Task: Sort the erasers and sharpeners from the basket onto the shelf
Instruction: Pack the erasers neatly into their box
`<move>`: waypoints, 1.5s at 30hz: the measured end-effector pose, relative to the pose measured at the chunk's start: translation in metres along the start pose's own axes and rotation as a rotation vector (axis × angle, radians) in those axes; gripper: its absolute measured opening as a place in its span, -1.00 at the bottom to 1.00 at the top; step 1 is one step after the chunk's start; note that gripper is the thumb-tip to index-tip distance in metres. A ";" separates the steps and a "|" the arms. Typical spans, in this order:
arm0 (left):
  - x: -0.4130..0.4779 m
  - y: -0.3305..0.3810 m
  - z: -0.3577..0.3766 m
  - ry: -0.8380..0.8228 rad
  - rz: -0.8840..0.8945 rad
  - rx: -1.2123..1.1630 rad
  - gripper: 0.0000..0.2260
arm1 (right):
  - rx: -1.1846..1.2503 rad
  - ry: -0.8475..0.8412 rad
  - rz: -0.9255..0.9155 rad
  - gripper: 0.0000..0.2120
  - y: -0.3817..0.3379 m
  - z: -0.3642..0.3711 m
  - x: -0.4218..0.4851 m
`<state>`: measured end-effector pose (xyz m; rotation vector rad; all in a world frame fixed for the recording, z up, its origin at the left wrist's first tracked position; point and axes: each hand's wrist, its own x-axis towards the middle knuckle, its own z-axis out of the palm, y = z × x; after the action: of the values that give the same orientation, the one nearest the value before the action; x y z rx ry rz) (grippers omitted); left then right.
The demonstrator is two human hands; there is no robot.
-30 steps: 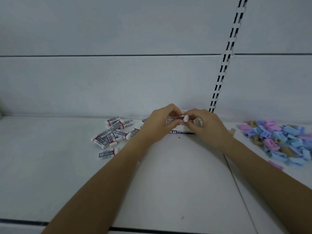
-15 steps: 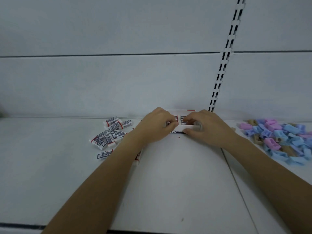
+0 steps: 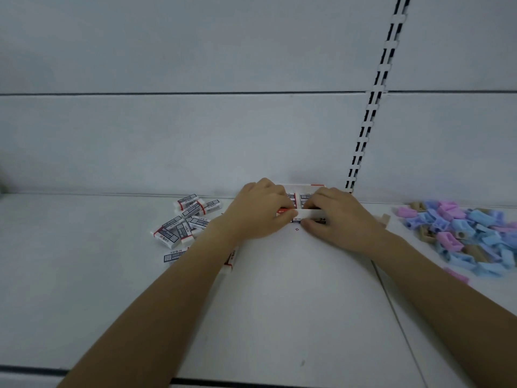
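Where both were raised a second ago, left hand (image 3: 263, 212) and right hand (image 3: 342, 218) now grip the eraser box (image 3: 307, 196), fingers curled; sharpeners (image 3: 475, 233) lie at its three o'clock.

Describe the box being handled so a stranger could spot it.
Follow the slotted black-and-white upright down to the white shelf. Left of its foot sits a low white cardboard box with red trim, gripped by the left hand and right hand. Unlike the loose erasers and pastel sharpener pile beside it, it holds erasers in rows.
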<state>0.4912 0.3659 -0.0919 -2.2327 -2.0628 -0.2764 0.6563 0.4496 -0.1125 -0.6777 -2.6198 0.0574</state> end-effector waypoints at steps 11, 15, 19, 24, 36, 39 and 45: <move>-0.024 -0.067 -0.031 0.120 -0.223 -0.290 -0.77 | 0.056 0.355 -0.262 -0.83 -0.034 0.002 0.006; -0.027 -0.070 -0.022 -0.032 -0.274 -0.237 -0.70 | -0.035 0.214 -0.364 -0.70 -0.056 0.020 0.016; -0.026 -0.067 -0.015 -0.058 -0.245 -0.221 -0.71 | -0.271 0.124 -0.268 -0.59 -0.063 0.034 0.024; -0.025 -0.065 -0.010 -0.088 -0.276 -0.192 -0.76 | -0.213 0.190 -0.293 -0.70 -0.064 0.034 0.029; -0.023 -0.053 -0.012 0.173 -0.255 -0.323 -0.64 | 0.238 0.380 -0.184 -0.67 -0.060 -0.003 0.015; -0.020 -0.043 -0.015 0.230 -0.250 -0.460 -0.78 | 0.329 0.391 -0.051 -0.72 -0.033 -0.013 0.013; 0.004 -0.007 -0.024 0.409 -0.289 -0.828 -0.78 | 0.381 0.346 0.158 -0.88 0.009 -0.017 0.007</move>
<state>0.4829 0.3662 -0.0677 -1.8994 -2.2476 -1.7131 0.6619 0.4596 -0.0951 -0.6843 -2.1397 0.4350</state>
